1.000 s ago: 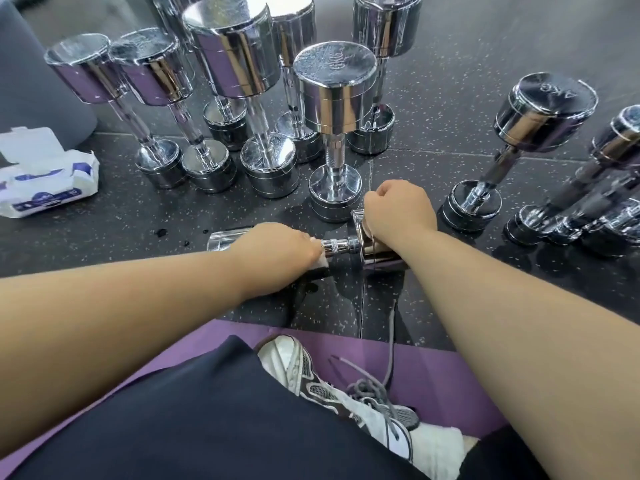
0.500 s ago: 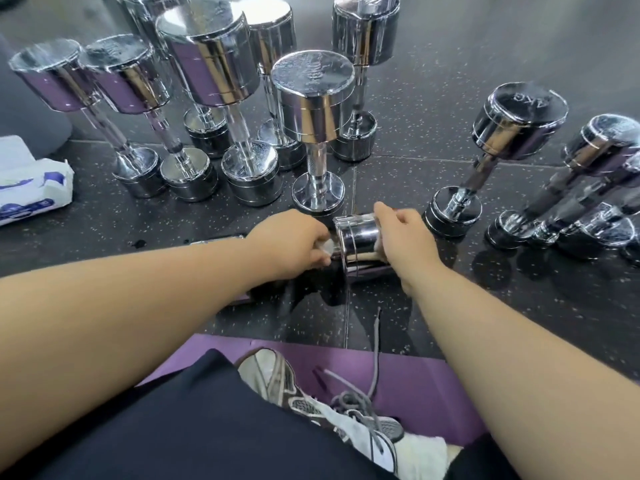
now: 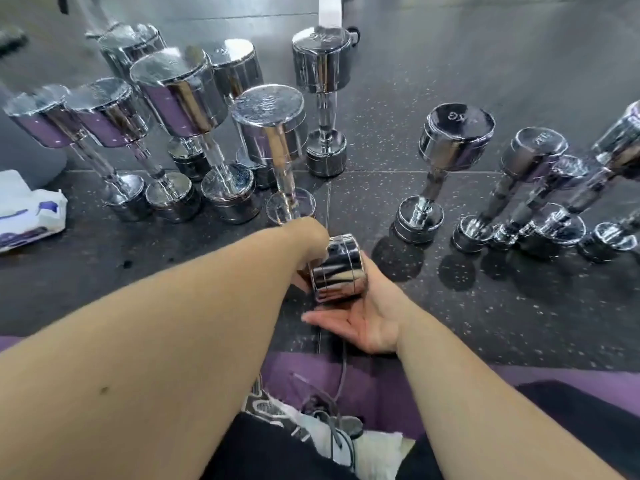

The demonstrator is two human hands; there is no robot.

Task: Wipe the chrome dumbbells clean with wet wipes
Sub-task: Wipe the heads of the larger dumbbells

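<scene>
A small chrome dumbbell (image 3: 339,268) is in front of me, its right head raised off the dark floor. My left hand (image 3: 308,242) grips its handle; the handle and the other head are hidden behind my hand and forearm, and no wipe shows. Under the raised head lies my right hand (image 3: 363,318), palm up, fingers straight and pointing left. Several other chrome dumbbells stand on end, one group at the back left (image 3: 180,98) and one at the right (image 3: 453,140). A white and blue wet wipes pack (image 3: 31,216) lies at the far left.
The floor is black speckled rubber (image 3: 485,323). Near my legs lie a purple mat (image 3: 374,386) and a white sneaker (image 3: 311,427) with loose grey laces. A grey rounded object (image 3: 31,161) sits behind the wipes pack.
The dumbbell's right head has come up from the floor. My right hand let go of that head and turned palm up beneath it. My left hand stays on the handle.
</scene>
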